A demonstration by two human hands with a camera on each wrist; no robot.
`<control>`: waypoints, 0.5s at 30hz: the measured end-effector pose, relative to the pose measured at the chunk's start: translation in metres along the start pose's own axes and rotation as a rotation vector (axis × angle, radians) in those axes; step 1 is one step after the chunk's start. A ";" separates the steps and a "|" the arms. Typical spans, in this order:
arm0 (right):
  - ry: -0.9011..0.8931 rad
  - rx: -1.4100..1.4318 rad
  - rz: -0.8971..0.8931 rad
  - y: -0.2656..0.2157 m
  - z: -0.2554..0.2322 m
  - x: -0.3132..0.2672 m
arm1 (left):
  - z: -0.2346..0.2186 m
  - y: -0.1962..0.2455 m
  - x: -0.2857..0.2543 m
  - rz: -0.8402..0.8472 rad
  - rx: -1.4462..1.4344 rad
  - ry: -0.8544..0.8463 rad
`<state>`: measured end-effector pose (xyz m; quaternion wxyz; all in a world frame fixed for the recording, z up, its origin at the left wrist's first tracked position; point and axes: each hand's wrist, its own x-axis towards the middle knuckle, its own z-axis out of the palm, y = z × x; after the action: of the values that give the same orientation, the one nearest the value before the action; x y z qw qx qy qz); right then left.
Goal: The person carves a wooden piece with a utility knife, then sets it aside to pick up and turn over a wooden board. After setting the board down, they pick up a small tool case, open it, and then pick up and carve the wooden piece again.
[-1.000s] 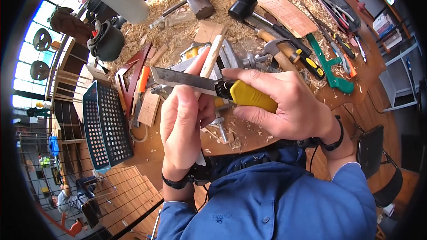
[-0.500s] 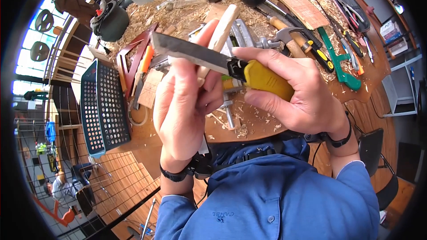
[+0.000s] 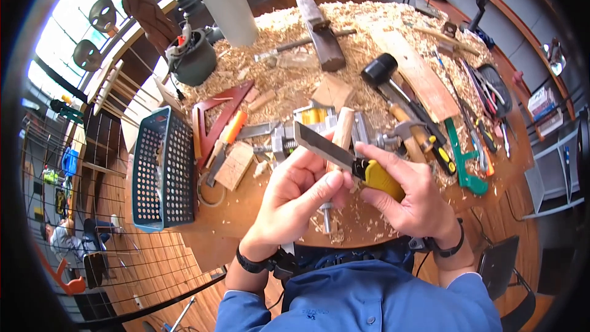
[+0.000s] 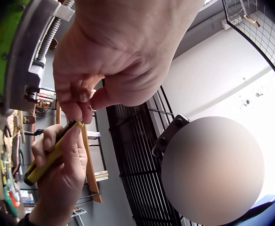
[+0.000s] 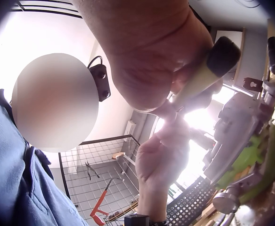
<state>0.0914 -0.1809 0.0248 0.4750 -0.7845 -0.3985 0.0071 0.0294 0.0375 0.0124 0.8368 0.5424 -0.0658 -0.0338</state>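
In the head view, my left hand (image 3: pixel 292 197) grips a short pale wooden stick (image 3: pixel 346 126) near its lower end, its upper end pointing away from me. My right hand (image 3: pixel 421 193) holds a knife by its yellow handle (image 3: pixel 382 183). The wide grey blade (image 3: pixel 319 146) crosses over the stick, tip to the left. The left thumb lies just below the blade, close to the handle. The left wrist view shows the black-and-yellow handle butt (image 4: pixel 31 176) sticking out of the right fist; the stick is hidden there.
Behind the hands lies a metal vise (image 3: pixel 279 141). A black mallet (image 3: pixel 380 69), claw hammer (image 3: pixel 410 129) and green-handled tool (image 3: pixel 464 160) lie to the right. A perforated basket (image 3: pixel 163 172), red triangle square (image 3: pixel 224 117) and orange-handled knife (image 3: pixel 233 128) are left. Shavings (image 3: pixel 276 80) cover the back.
The head view has tilted up, showing more of the table. My left thumb has come off the blade and lies lower, by the stick. Both hands keep their holds on stick and knife.
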 end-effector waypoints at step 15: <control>0.089 -0.352 -0.115 0.010 -0.011 -0.006 | 0.021 -0.003 0.001 -0.117 -0.118 0.031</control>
<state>0.0981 -0.1954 0.0212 0.3473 -0.8310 -0.4164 -0.1246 0.0272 0.0172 0.0179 0.8649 0.4955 -0.0186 -0.0782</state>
